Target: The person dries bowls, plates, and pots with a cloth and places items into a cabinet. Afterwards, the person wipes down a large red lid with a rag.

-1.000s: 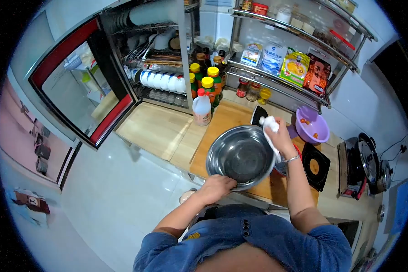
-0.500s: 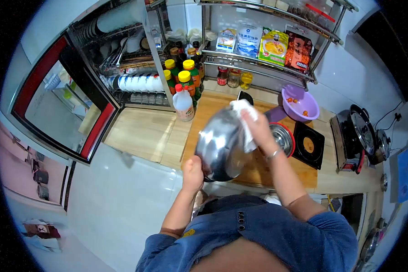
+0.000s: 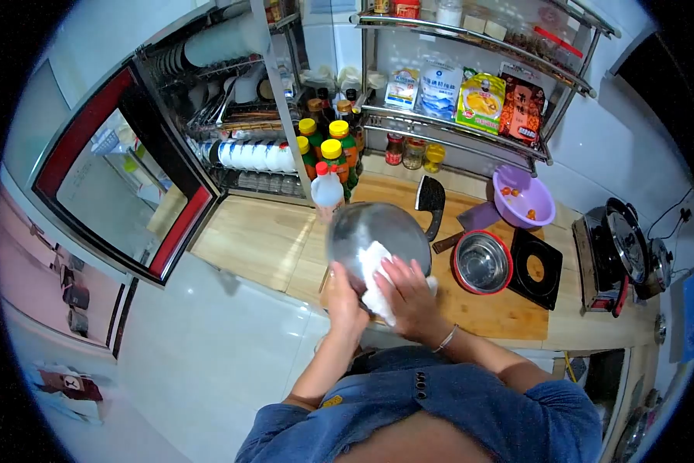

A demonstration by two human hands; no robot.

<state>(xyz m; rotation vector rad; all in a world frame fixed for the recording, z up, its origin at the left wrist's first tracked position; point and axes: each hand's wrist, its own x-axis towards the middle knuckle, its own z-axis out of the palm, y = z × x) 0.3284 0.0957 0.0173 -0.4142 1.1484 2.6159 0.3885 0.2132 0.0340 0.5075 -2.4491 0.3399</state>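
Observation:
A large steel bowl is tilted above the near left part of the wooden board, its outer side facing up. My left hand grips the bowl's rim at the lower left. A white cloth lies against the bowl's surface under my right hand, whose fingers are spread and press on it. To the right on the board stands a smaller steel bowl with a red rim. Behind it lie a black knife and a cleaver.
A purple basin with small orange-red fruits stands behind a black square mat. A stove with pans is at the right. Bottles and a white jug stand behind the bowl. The cabinet door hangs open at left.
The large bowl was first upright on the board, then lifted and turned over. My right hand has moved with the cloth from the rim's far right side onto the outer surface.

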